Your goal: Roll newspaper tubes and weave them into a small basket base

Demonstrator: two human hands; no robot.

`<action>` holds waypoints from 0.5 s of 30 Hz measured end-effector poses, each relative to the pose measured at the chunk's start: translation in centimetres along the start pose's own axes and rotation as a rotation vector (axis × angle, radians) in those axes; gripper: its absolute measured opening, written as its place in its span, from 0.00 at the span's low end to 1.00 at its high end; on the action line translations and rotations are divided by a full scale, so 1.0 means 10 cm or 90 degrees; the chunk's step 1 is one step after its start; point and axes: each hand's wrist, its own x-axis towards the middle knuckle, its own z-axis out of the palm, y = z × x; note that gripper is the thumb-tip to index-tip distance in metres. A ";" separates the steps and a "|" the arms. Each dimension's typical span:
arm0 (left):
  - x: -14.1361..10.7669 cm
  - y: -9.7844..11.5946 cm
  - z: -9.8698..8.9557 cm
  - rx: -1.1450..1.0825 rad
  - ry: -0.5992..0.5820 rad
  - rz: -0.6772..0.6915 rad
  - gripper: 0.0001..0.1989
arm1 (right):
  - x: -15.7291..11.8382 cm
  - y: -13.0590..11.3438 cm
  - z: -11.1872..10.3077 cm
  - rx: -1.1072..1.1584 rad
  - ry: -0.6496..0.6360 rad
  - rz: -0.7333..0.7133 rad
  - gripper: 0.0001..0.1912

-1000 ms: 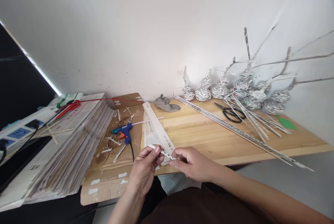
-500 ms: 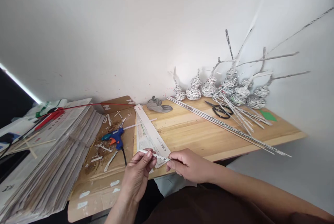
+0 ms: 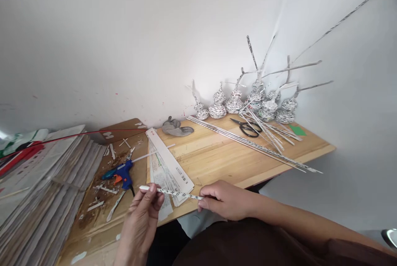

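A newspaper stack (image 3: 66, 183) is being cut off by the left edge. A glue gun (image 3: 124, 175) and paper scraps (image 3: 95, 206) are being borne by a cardboard sheet (image 3: 99, 237). A printed paper tube (image 3: 175, 192), crossing in front of paper strips (image 3: 170, 158), is being pinched near one end by the left hand (image 3: 143, 212); its other end is being hidden in the right hand's (image 3: 221, 200) pinch. The interiors of woven gourd shapes (image 3: 217, 109) are being concealed by their walls. A shiny object (image 3: 390, 238), unidentifiable, is being cropped at far right.

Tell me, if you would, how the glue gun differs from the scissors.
The glue gun is mostly blue with an orange trigger; the scissors are black. The glue gun lies on cardboard, the scissors on the wooden tabletop. The glue gun has a cord; the scissors have none. Both lie unheld.
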 end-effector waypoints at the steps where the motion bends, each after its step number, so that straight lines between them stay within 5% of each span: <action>1: 0.02 0.02 -0.02 -0.005 0.009 0.005 0.06 | -0.05 0.00 -0.02 -0.038 0.027 -0.009 0.14; 8: 0.18 0.25 -0.12 -0.058 0.106 0.042 0.05 | -0.37 0.04 -0.30 -0.237 0.132 -0.005 0.17; 15: 0.36 0.39 -0.30 -0.020 0.108 0.086 0.03 | -0.45 0.10 -0.58 -0.253 0.195 0.014 0.16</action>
